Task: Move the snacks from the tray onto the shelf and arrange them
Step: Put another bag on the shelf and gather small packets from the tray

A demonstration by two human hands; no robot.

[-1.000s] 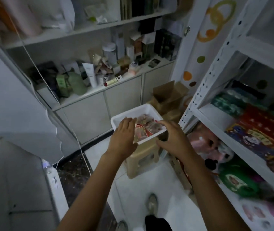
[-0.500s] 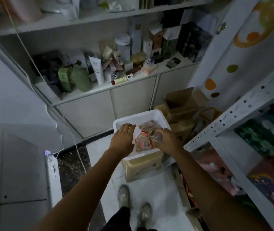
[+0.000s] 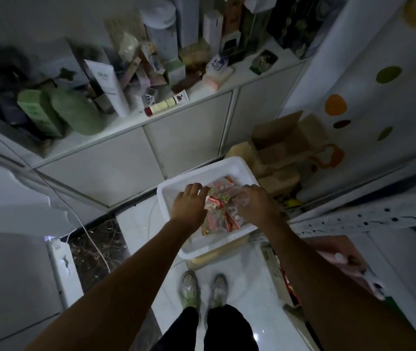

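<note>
1. Snack packet [image 3: 213,201] in the tray [image 3: 227,164], between the left-hand fingers [image 3: 198,190] and the right-hand fingers [image 3: 246,190]: red band with white lettering, too blurred to read.
2. White tube [image 3: 107,84] on the counter [image 3: 198,93], far beyond the fingers and to their left: dark print, illegible.
3. Pink-and-white box [image 3: 217,70], straight beyond the fingers: blue marks, illegible.
4. Cream tube [image 3: 165,105] with red cap, between items 2 and 3: dark mark, illegible.

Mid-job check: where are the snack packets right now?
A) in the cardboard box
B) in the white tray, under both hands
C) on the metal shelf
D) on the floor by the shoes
B: the snack packets lie heaped in the white tray, with the left hand and right hand both down on them.
</note>
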